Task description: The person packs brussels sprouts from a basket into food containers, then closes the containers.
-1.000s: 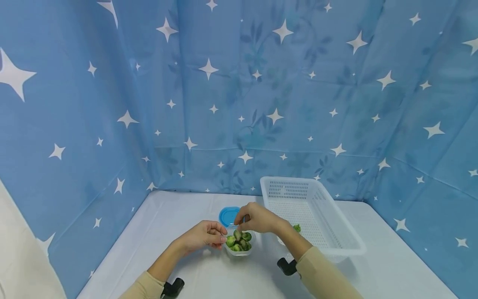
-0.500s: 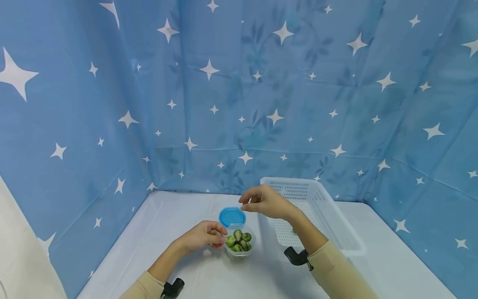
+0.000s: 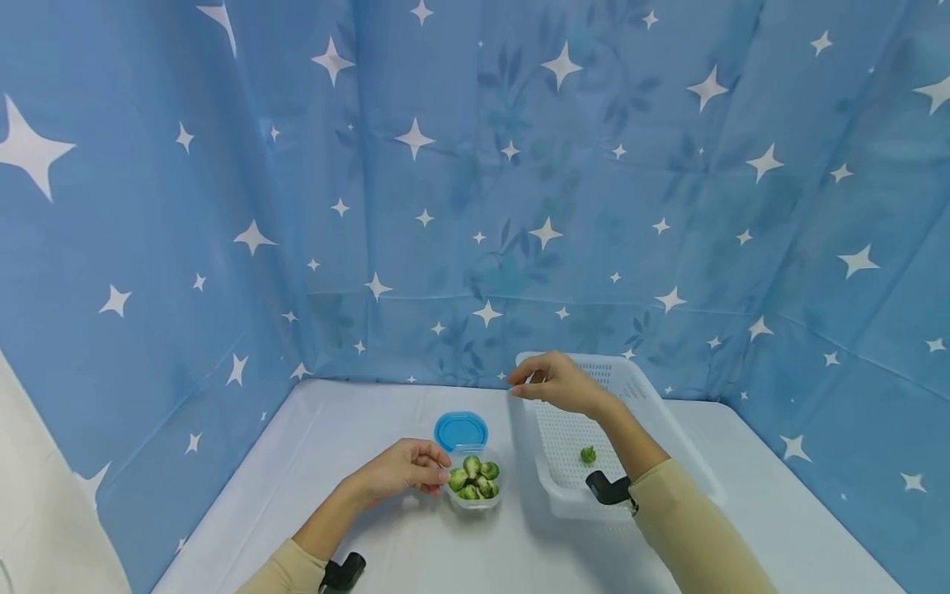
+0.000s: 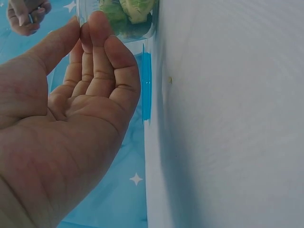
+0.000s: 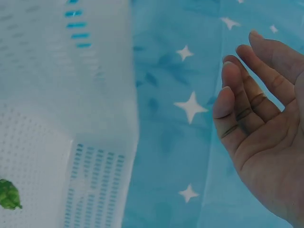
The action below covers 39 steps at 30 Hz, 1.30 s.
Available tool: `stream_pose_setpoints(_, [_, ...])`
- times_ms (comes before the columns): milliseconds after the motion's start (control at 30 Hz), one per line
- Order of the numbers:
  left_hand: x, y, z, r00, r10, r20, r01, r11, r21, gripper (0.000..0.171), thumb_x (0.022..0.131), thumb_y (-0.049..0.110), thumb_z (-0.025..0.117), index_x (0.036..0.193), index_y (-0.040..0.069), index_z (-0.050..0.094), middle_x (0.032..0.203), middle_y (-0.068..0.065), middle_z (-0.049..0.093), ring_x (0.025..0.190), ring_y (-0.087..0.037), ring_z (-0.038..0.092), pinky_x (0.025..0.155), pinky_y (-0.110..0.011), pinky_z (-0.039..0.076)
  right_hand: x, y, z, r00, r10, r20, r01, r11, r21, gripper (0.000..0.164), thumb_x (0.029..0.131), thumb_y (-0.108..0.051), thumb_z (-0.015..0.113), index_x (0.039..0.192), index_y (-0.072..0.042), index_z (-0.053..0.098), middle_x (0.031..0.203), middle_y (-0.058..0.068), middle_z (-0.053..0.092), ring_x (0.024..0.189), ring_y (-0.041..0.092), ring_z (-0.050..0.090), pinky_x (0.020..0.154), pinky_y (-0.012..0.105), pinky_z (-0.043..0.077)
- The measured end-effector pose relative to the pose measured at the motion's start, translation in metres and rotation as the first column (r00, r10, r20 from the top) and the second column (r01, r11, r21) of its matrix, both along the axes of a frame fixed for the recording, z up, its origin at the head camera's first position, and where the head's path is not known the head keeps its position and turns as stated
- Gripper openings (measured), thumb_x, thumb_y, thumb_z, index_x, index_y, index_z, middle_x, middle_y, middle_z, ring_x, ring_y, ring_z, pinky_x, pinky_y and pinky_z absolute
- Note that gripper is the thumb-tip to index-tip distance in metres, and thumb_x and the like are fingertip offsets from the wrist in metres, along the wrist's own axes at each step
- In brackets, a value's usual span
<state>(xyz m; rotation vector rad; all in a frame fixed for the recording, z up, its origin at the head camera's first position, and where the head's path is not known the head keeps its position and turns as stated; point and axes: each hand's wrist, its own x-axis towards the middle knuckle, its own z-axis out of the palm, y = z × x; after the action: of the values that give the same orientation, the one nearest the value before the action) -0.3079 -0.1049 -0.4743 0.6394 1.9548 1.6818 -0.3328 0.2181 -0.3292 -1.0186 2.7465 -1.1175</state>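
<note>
A small clear plastic container [image 3: 472, 505] holds several Brussels sprouts [image 3: 472, 467]. My left hand [image 3: 406, 472] pinches the near-left edge of this container between thumb and fingertips; in the left wrist view its wall [image 4: 81, 12] shows at the fingertips. My right hand [image 3: 558, 384] is raised over the left rim of a white perforated basket [image 3: 558, 441], and its relaxed fingers [image 5: 231, 78] hold nothing. One more Brussels sprout [image 3: 588, 454] lies on the basket floor, beneath the right forearm.
Just behind the container lies a round blue lid [image 3: 461, 431] on the white tabletop [image 3: 356, 429]. The basket takes up the right side of the table. A blue curtain [image 3: 460, 190] with white stars hangs around the back and sides.
My right hand has lifted away from the container of sprouts and moved right, up to the basket. The left hand has stayed at the container's edge.
</note>
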Motion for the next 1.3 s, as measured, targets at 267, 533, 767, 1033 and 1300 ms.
stream_pose_setpoints(267, [0.001, 0.001, 0.000, 1.000, -0.015, 0.004, 0.015, 1.000, 0.008, 0.039, 0.100, 0.014, 0.071, 0.125, -0.012, 0.059, 0.092, -0.004, 0.073, 0.085, -0.019, 0.074, 0.083, -0.039, 0.062, -0.016, 0.022, -0.012, 0.995, -0.100, 0.019, 0.100, 0.995, 0.001, 0.020, 0.101, -0.022, 0.071, 0.116, -0.012, 0.078, 0.105, 0.009, 0.076, 0.078, 0.020, 0.063, 0.064, 0.034, 0.055])
stream_pose_setpoints(533, [0.001, 0.001, 0.000, 1.000, -0.010, 0.005, 0.009, 1.000, 0.005, 0.038, 0.100, 0.014, 0.071, 0.125, -0.012, 0.059, 0.092, -0.005, 0.072, 0.084, -0.019, 0.074, 0.082, -0.039, 0.062, -0.028, 0.042, -0.023, 0.987, -0.149, 0.060, 0.151, 0.988, -0.019, 0.027, 0.100, -0.023, 0.071, 0.119, -0.004, 0.076, 0.105, 0.017, 0.075, 0.081, 0.023, 0.064, 0.064, 0.035, 0.054])
stream_pose_setpoints(767, [0.001, 0.001, 0.001, 1.000, -0.005, 0.004, 0.005, 1.000, 0.005, 0.035, 0.100, 0.014, 0.071, 0.123, -0.009, 0.061, 0.091, -0.005, 0.072, 0.083, -0.018, 0.073, 0.081, -0.037, 0.062, -0.037, 0.056, -0.034, 0.960, -0.240, 0.143, 0.245, 0.969, -0.016, 0.024, 0.101, -0.023, 0.071, 0.119, -0.008, 0.076, 0.101, 0.013, 0.073, 0.082, 0.023, 0.064, 0.066, 0.035, 0.054])
stream_pose_setpoints(1033, [0.002, 0.000, 0.001, 1.000, -0.002, 0.005, 0.002, 1.000, 0.001, 0.035, 0.100, 0.015, 0.071, 0.123, -0.009, 0.061, 0.091, -0.006, 0.072, 0.082, -0.018, 0.072, 0.079, -0.036, 0.061, -0.043, 0.070, -0.050, 0.941, -0.285, 0.180, 0.285, 0.958, 0.026, 0.024, 0.101, -0.022, 0.070, 0.117, -0.005, 0.076, 0.110, 0.019, 0.073, 0.088, 0.032, 0.065, 0.072, 0.046, 0.057])
stream_pose_setpoints(1300, [0.001, 0.000, 0.003, 1.000, 0.001, 0.002, -0.001, 1.000, 0.000, 0.035, 0.100, 0.016, 0.071, 0.124, -0.008, 0.061, 0.093, -0.006, 0.073, 0.084, -0.019, 0.073, 0.081, -0.038, 0.061, -0.045, 0.075, -0.059, 0.925, -0.307, 0.223, 0.302, 0.952, 0.056, 0.025, 0.100, -0.022, 0.072, 0.117, -0.005, 0.076, 0.107, 0.012, 0.076, 0.085, 0.028, 0.064, 0.072, 0.048, 0.057])
